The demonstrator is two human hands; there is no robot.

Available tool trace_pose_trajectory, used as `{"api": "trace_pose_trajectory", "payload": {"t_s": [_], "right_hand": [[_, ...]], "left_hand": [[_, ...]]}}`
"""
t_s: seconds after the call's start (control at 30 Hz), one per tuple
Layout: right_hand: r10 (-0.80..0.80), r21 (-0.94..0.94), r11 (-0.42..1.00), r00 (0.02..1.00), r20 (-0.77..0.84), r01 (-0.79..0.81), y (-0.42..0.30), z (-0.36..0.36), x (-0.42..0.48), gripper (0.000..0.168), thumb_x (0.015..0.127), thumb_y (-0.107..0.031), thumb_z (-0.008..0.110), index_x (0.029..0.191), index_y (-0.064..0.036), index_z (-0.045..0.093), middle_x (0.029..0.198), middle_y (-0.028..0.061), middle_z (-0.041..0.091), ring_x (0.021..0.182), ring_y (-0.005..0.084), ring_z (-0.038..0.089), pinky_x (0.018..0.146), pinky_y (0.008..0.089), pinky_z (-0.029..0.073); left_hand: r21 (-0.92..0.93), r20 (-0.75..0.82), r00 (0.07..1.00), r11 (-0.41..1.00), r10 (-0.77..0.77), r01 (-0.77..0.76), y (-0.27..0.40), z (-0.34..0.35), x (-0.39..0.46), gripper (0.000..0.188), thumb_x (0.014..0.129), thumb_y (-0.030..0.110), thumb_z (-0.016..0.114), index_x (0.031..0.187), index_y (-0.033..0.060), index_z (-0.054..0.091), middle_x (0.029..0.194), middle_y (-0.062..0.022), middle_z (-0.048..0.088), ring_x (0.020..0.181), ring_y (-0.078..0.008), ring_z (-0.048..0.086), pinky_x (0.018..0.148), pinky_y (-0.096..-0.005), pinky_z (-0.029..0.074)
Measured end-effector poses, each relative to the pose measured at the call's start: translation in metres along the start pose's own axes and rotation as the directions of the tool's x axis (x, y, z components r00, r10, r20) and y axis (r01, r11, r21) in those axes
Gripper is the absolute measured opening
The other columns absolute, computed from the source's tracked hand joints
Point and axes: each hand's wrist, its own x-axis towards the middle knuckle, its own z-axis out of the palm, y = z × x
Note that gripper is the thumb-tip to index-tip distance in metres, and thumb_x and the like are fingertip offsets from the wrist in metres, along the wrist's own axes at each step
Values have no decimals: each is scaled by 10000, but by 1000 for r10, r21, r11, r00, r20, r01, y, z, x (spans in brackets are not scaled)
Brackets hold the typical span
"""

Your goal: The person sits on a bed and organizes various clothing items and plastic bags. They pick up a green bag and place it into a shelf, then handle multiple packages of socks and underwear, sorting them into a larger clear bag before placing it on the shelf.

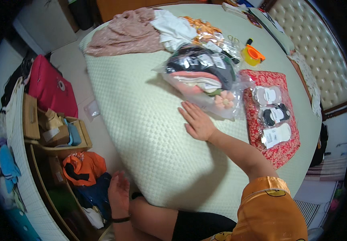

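My right hand (198, 123), empty with fingers spread, is over the pale green quilted bed cover (143, 129), beside the near edge of a clear plastic bag of folded clothes (196, 70). A pink fabric flower (224, 99) shows at the bag's near right corner. My left hand (119, 186) is raised palm up beside my knee, off the bed's edge, holding nothing; a dark band circles its wrist. To the right, several clear packets, one with black items (275, 114), lie on a folded red patterned cloth (272, 78).
A pinkish garment (131, 33), a white cloth (175, 28) and an orange garment (203, 27) lie along the far side. An orange and yellow tape dispenser (252, 55) stands near scissors (233, 38). At left are a red case (51, 87), an open wooden drawer (84, 132) and an orange cloth (86, 165).
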Motion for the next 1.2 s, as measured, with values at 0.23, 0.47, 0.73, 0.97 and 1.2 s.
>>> {"api": "trace_pose_trajectory", "payload": {"t_s": [0.23, 0.47, 0.73, 0.97, 1.2], "right_hand": [[-103, 90, 991, 994, -23, 104, 7, 9, -5, 574, 831, -155, 473, 1352, 44, 340, 1415, 185, 351, 1341, 293, 309, 1120, 420, 224], [-146, 171, 974, 989, -24, 148, 21, 22, -12, 527, 797, -182, 525, 1262, 54, 446, 1322, 184, 448, 1300, 312, 359, 1113, 408, 248], [-211, 267, 943, 977, 23, 198, 22, 27, -9, 479, 802, -244, 525, 1174, 58, 521, 1261, 208, 488, 1252, 329, 402, 1115, 415, 240], [-95, 259, 963, 993, 65, 76, 20, 22, -8, 507, 825, -194, 482, 1274, 39, 434, 1347, 190, 408, 1317, 319, 314, 1119, 406, 231], [101, 486, 836, 943, 318, -253, 18, 42, -25, 615, 841, -111, 456, 1423, -56, 268, 1445, 153, 302, 1338, 300, 299, 1101, 406, 251]], "left_hand": [[308, 267, 954, 950, -136, 49, -32, 150, 8, 346, 946, 241, 523, 1176, -18, 520, 1150, -105, 564, 989, -183, 562, 880, -282, 465], [393, 475, 874, 913, -98, -111, -77, 283, 73, 556, 914, 410, 541, 1224, -44, 456, 1139, -93, 525, 1052, -164, 516, 954, -278, 414], [344, 158, 987, 938, -10, -46, -103, 357, 137, 774, 773, 640, 602, 1205, 17, 444, 1007, -70, 538, 881, -154, 558, 813, -283, 460], [256, 40, 993, 959, 111, -117, -109, 340, 157, 499, 972, 385, 401, 1093, -86, 512, 1001, -104, 562, 868, -186, 562, 755, -322, 476], [-23, 235, 972, 1000, 26, -21, -73, 302, 185, 356, 976, 397, 415, 924, 69, 544, 902, -10, 552, 790, -121, 543, 701, -300, 468]]}}
